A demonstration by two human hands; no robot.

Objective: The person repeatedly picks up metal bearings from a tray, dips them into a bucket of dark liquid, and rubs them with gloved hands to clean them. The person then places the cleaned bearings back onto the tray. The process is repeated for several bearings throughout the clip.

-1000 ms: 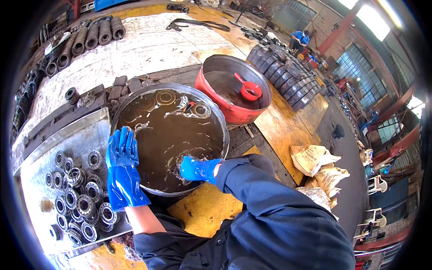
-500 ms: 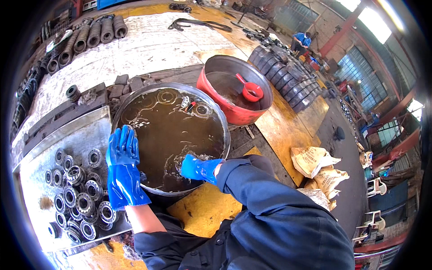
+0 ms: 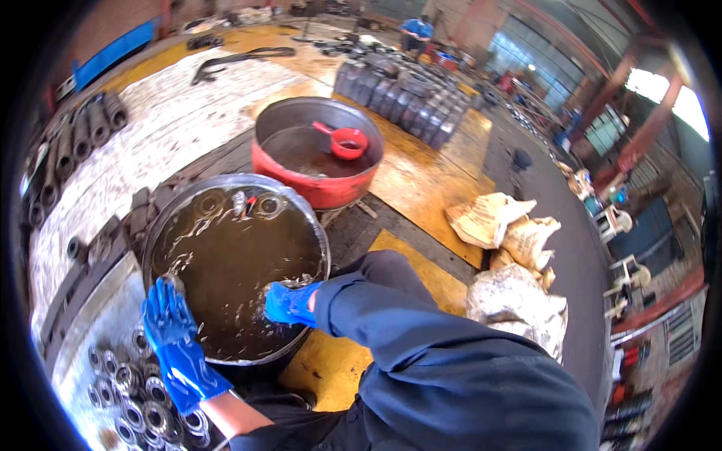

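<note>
A round metal tub of murky brown liquid stands in front of me. My right hand, in a blue rubber glove, dips into the liquid near the right rim; its fingers are under the surface and hidden. Ripples surround it. Over the left rim lies my left hand, also gloved in blue, fingers stretched out. A ring-like edge shows by its fingertips, too unclear to name. Bearing rings lie at the tub's far side beside a small red and black object. Several metal bearings are heaped on a metal tray at left.
Behind the tub stands a red basin with a red dipper in it. Paper sacks and a whitish sack lie at right. Stacked dark parts stand farther back, where a person in blue is.
My view has swung to the right, so the tub and basin sit farther left in the picture. My right hand stays in the liquid and my left at the rim.
</note>
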